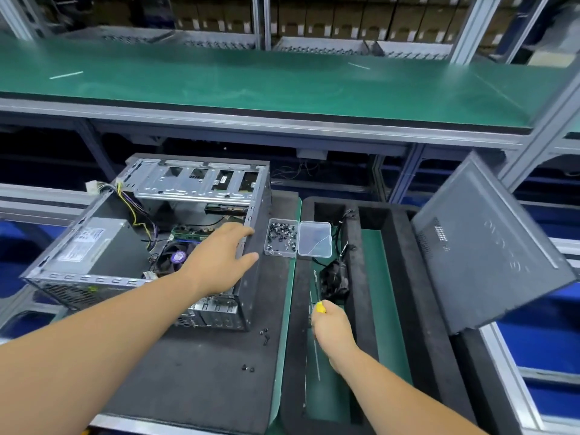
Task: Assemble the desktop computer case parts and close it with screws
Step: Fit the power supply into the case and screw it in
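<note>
At far left, the open computer case (pixel 147 233) lies on its side on the dark mat of the tabletop (pixel 204 372), its power supply, cables and fan exposed. I judge it heavy and stiff, with sharp sheet-metal edges; the frame rim is the place to hold, never the boards inside. My left hand (pixel 219 259) grips that right-hand rim, fingers over the top and thumb down the outer wall. Just beside the case sits a clear box of screws (pixel 281 237), its lid (pixel 314 239) alongside. My right hand (pixel 332 324) is curled around a yellow-handled screwdriver (pixel 317 296), tip pointing away. At far right the side panel (pixel 489 243) leans tilted, well apart from the case: light, thin, likely flexible, best taken by opposite edges.
</note>
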